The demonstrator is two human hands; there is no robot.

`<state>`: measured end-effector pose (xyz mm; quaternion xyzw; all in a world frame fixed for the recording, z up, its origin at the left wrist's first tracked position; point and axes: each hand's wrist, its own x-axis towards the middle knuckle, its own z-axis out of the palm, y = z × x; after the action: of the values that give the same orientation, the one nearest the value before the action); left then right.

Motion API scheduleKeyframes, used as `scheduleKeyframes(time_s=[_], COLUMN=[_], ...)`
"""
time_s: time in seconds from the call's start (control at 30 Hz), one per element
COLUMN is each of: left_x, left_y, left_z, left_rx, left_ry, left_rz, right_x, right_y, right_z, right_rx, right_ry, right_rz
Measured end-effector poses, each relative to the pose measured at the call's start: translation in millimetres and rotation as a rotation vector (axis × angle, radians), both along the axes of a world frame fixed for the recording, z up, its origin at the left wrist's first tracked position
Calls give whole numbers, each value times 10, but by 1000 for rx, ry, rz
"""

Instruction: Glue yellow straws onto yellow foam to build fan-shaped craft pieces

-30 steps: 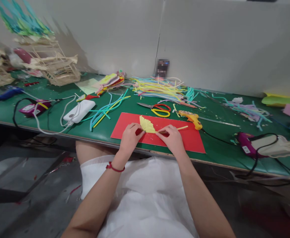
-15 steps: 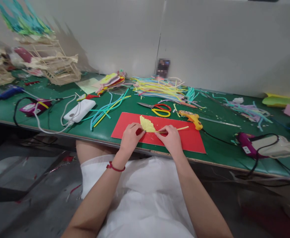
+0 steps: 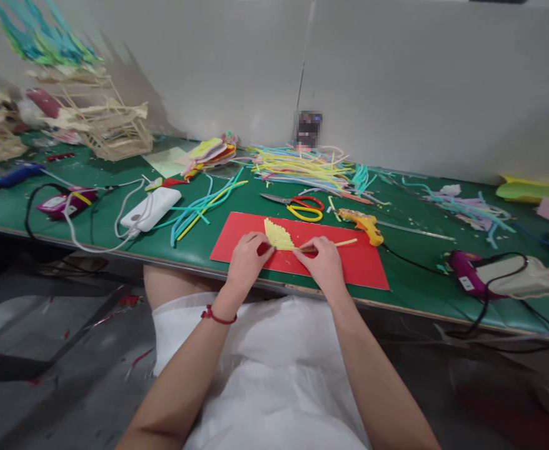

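yellow fan (image 3: pixel 280 237) on red board (image 3: pixel 366 269)

board flat on table (image 3: pixel 194 255), bearing the fan of yellow strips. fan lies between the two hands. right hand (image 3: pixel 325 257): grip pinching a strip (image 3: pixel 348 242) by the fan's lower right tip; free end juts out right, past the hand. left hand (image 3: pixel 247 255): fingertips touching fan's lower left edge; cannot tell if that grip pinches anything. scissors (image 3: pixel 293 202) and glue gun (image 3: pixel 367 226) near board's far edge.
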<state>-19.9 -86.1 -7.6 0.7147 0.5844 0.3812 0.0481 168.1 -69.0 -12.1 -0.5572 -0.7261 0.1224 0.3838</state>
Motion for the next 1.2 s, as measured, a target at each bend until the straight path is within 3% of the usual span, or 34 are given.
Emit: scheduleKeyframes(time_s=[1.2], left_x=[14], left_y=[-3], left_z=[15], left_rx=[-27], left_ry=[-14], left_rz=[4], right_x=[4], right_y=[11], right_z=[-10], right_rx=[-32], right_ry=[23], right_rz=[6])
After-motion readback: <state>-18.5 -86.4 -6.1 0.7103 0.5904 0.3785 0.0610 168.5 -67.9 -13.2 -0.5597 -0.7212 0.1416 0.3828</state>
